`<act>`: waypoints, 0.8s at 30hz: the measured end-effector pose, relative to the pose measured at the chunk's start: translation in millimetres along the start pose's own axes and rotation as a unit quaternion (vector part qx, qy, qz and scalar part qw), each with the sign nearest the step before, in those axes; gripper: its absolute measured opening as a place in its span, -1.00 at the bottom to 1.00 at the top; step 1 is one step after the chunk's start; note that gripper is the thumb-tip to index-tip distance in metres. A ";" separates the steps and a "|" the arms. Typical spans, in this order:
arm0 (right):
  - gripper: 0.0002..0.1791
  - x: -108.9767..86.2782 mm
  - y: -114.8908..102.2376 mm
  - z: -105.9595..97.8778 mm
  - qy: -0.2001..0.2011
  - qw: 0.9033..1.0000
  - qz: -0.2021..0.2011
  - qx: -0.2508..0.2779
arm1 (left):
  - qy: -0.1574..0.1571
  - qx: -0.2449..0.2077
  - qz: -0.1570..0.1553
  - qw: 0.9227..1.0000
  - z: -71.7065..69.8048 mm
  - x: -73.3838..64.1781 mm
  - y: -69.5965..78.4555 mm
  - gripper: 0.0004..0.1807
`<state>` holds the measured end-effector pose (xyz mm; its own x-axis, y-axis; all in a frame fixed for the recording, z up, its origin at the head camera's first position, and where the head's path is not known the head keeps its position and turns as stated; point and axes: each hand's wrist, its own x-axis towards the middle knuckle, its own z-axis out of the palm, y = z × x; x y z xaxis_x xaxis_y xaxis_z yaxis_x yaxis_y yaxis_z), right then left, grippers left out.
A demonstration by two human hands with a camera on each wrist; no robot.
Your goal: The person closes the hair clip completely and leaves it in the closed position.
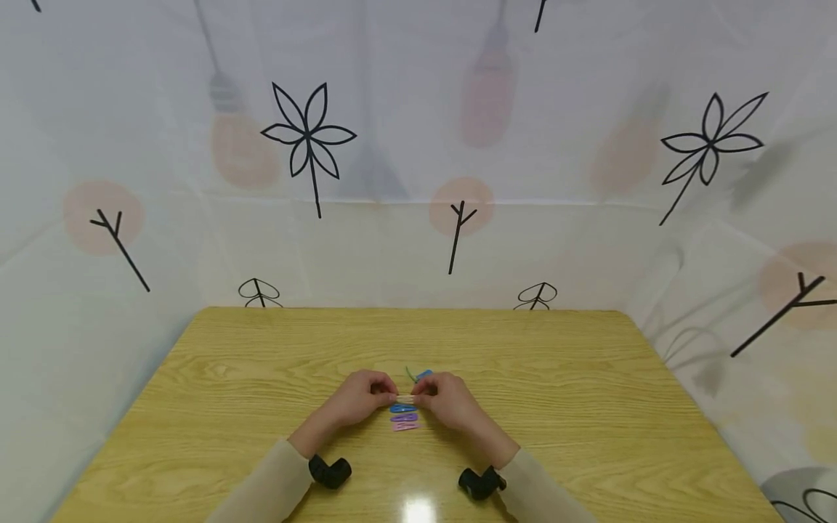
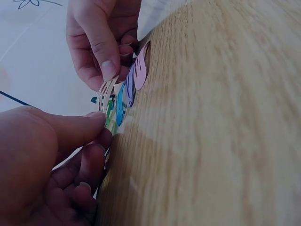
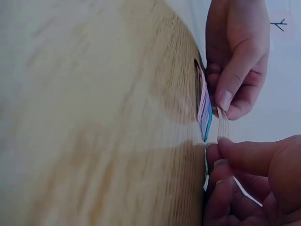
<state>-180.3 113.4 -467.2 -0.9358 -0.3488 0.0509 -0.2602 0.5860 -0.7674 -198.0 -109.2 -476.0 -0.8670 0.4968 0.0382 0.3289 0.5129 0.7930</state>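
A pale cream hair clip (image 1: 405,399) is held by its two ends between my left hand (image 1: 361,396) and my right hand (image 1: 448,399), thumb and fingers pinching each end. In the left wrist view the slotted cream clip (image 2: 107,94) appears slightly bowed, just off the table. Directly in front of it lie a blue hair clip (image 1: 402,409), a purple one (image 1: 404,418) and a pink one (image 1: 406,426), in a row. Part of a green clip (image 2: 111,109) shows behind the cream clip in the left wrist view.
Beyond my right fingers lies another small blue item (image 1: 424,375), partly hidden, with a thin green strip (image 1: 410,374) beside it. All rest on a wood-grain table (image 1: 562,407). A patterned cloth (image 1: 392,247) hangs behind the table's far edge.
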 end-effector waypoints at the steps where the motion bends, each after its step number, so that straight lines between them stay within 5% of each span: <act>1: -0.95 0.2 0.0 -0.2 -0.003 1.000 0.000 0.001 | 0.001 0.001 0.000 1.000 0.1 -0.1 0.3 -0.92; 24: -0.94 -0.8 -4.3 0.7 0.023 0.999 0.005 -0.025 | 0.020 0.019 0.006 1.000 5.0 0.1 1.0 -0.94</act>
<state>-178.3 110.7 -464.3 -0.9481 -0.3093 0.0734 -0.2612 0.6263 -0.7345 -195.9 -105.2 -478.2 -0.8765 0.4759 0.0726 0.3533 0.5334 0.7686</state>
